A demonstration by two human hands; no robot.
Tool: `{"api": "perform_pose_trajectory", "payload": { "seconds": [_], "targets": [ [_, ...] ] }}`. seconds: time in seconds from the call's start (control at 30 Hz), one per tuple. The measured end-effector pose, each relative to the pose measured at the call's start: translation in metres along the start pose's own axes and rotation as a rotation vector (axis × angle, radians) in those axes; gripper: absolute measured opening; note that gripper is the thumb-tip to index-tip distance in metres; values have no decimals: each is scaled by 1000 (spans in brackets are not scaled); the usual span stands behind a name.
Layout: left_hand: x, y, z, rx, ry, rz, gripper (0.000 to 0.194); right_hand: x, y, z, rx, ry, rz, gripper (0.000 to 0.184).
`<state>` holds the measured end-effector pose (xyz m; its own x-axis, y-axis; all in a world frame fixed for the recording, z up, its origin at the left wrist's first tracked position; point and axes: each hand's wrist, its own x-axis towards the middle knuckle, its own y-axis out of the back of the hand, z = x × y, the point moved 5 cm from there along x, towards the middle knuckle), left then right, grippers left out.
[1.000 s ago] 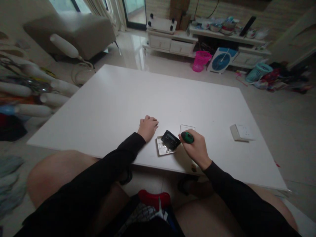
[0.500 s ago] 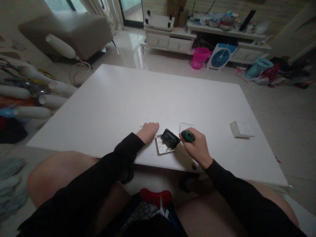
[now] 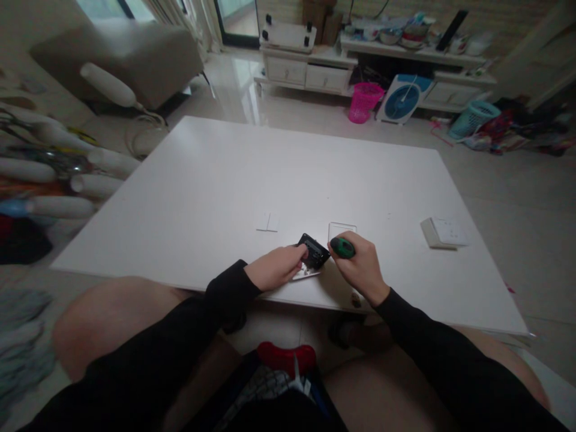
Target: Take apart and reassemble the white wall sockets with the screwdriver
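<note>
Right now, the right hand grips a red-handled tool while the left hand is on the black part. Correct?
Not quite: the head view shows the tool's handle is green, not red. The right hand does grip it, and the left hand is on the black part.

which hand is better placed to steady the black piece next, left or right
Probably the left hand: its fingers are at the black piece, with no tool visible in it. The right hand is wrapped around the green-handled tool, so it seems less free.
</note>
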<state>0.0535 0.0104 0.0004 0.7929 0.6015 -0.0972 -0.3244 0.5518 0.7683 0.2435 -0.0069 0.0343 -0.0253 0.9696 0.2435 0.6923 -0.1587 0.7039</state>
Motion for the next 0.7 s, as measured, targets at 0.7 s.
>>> {"api": "perform_pose_trajectory", "payload": {
  "seconds": [0.7],
  "targets": [
    [6, 39, -96, 276, 616, 361, 51, -1, -5, 0, -28, 12, -72, 3]
  ]
}}
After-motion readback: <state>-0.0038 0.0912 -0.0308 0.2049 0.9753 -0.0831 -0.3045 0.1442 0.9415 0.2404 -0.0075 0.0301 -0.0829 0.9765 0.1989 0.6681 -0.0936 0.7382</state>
